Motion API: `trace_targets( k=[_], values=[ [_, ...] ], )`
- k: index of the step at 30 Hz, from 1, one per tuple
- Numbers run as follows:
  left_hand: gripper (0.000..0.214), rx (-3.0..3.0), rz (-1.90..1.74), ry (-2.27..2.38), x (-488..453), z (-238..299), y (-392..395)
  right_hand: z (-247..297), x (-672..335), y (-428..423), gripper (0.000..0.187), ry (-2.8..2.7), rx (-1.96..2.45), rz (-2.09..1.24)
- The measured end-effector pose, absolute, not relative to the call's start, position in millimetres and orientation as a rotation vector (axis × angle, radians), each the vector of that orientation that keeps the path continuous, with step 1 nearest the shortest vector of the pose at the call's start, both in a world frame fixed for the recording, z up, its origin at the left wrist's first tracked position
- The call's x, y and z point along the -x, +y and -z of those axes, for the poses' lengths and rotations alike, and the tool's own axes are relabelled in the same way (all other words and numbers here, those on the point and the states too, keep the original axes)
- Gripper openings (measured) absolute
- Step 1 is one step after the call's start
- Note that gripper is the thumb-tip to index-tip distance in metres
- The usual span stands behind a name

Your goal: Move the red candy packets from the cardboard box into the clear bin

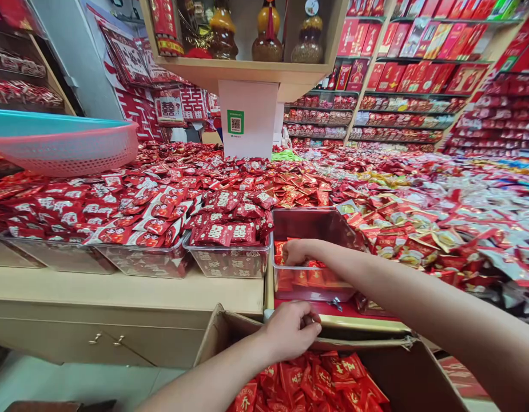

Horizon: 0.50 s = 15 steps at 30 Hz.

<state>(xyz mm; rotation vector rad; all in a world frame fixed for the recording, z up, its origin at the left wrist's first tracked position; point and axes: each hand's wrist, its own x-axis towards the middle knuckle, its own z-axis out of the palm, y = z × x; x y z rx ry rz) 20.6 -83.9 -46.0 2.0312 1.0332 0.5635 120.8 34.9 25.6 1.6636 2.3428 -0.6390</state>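
My right hand [295, 252] reaches down into a clear plastic bin [307, 290], its fingers curled against a small red packet [279, 249] near the left wall. More red packets lie low in this bin. Below, my left hand [292, 331] hovers over an open cardboard box [418, 369]. Its fingers are curled in with the thumb near them, and nothing shows in them. Red packets with gold lettering [319, 380] fill the part of the box that I see.
Left of the bin stand several clear bins heaped with red packets [227, 220]. A pink and blue basket [75, 151] rests on the heap at far left. Loose packets [422, 243] spread to the right. A display shelf [247, 67] overhangs a white panel with a QR code [249, 123].
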Motion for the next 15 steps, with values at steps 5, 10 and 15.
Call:
trace_targets(
  k=[5,10,15],
  values=[
    [0.020,-1.997,-0.549,1.044,-21,46,-83,-37,-116,45,0.018,2.330,-1.752,0.488],
    [0.018,-2.044,-0.623,0.992,-18,43,-85,-86,-133,-25,0.020,2.981,-1.862,0.189],
    [0.016,-2.022,-0.627,0.975,-21,44,-85,-48,-149,-133,0.008,2.941,-1.013,0.714]
  ],
)
